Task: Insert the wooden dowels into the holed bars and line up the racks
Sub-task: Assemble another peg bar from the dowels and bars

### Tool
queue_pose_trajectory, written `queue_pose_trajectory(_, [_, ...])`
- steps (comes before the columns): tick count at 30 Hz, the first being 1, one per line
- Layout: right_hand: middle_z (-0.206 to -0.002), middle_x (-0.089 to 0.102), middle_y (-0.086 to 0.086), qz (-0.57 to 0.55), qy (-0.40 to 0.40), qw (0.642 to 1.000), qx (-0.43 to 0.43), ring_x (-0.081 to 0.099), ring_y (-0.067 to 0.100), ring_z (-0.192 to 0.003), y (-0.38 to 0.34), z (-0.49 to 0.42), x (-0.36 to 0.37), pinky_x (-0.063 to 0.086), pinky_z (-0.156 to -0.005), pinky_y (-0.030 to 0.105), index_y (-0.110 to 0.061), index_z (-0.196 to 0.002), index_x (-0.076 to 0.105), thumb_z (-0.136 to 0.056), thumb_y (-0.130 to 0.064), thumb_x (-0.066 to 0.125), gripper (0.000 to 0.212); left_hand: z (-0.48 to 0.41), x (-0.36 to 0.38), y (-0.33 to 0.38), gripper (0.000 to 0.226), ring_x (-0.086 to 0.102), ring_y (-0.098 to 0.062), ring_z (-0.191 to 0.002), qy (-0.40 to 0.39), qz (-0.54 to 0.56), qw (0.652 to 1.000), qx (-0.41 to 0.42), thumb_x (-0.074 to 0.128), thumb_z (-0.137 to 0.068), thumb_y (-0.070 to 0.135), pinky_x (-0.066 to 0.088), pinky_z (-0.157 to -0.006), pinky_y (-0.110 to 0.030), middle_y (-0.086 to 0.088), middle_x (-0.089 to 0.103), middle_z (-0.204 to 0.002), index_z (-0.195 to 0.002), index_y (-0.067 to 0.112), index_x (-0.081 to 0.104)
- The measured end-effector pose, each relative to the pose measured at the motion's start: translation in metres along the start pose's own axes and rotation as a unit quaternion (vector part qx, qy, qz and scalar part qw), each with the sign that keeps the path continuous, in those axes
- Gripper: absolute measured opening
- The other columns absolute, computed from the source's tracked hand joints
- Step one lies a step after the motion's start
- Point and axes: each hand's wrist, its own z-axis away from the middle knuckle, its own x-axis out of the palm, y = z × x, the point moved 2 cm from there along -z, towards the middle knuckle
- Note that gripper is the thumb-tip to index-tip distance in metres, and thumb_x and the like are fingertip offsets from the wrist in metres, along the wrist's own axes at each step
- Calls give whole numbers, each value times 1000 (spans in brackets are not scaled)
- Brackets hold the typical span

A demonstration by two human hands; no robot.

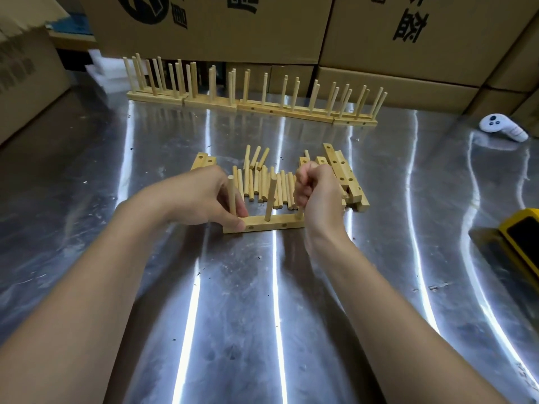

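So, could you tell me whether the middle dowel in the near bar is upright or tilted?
Slightly tilted: the dowel stands in the bar, its top leaning right of its base, unlike the straight left dowel.

A pale holed bar (pixel 262 222) is being held flat. A dowel (pixel 270 199) is standing mid-bar, and an end dowel (pixel 299 213) is being gripped. Loose dowels (pixel 262 182) are lying behind, spare bars (pixel 344 176) beside them, finished racks (pixel 253 104) lined up far back.

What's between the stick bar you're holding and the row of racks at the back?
A pile of loose dowels, then bare metal table, in the head view.
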Motion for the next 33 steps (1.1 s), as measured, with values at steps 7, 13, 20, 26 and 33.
queue_pose_trajectory(7, [-57, 16, -5, 45, 64, 995, -65, 13, 14, -56, 12, -3, 7, 25, -49, 18, -24, -61, 17, -81, -4, 60, 52, 2, 1, 5, 13, 69, 2, -76, -12, -15, 1000, -3, 95, -77, 35, 48, -69, -23, 18, 77, -78, -84, 34, 84])
queue_pose_trajectory(13, [-58, 16, -9, 60, 35, 992, -102, 14, 12, -56, 15, -9, 2, 17, -50, 26, -28, -61, 17, -78, 5, 55, 53, 3, 1, 6, 13, 70, 3, -77, -14, -11, 1000, -5, 96, -77, 34, 48, -70, -23, 20, 77, -79, -83, 36, 84])
queue_pose_trajectory(20, [-59, 16, -6, 60, 21, 994, -90, 15, 14, -57, 13, -7, 1, 19, -51, 23, -25, -64, 17, -82, 5, 57, 53, 1, 2, 6, 14, 69, -1, -76, -10, -21, 1000, -12, 96, -76, 36, 51, -71, -27, 18, 77, -78, -82, 36, 84])
queue_pose_trajectory(26, [-59, 20, -2, -55, -9, 998, -17, 15, 18, -55, 11, -4, -1, 22, -46, 24, -26, -55, 27, -90, -29, 50, 41, 1, 1, 3, 14, 70, 0, -77, -11, -5, 1000, -17, 95, -78, 36, 50, -72, -26, 17, 77, -80, -86, 34, 84])
queue_pose_trajectory(33, [-61, 21, -5, -5, -15, 1000, -13, 17, 16, -56, 6, -6, 1, 17, -52, 31, -29, -58, 29, -97, -47, 54, 50, 4, 0, 5, 14, 69, 1, -80, -8, -4, 999, -31, 95, -78, 37, 55, -78, -30, 19, 77, -82, -87, 33, 84])
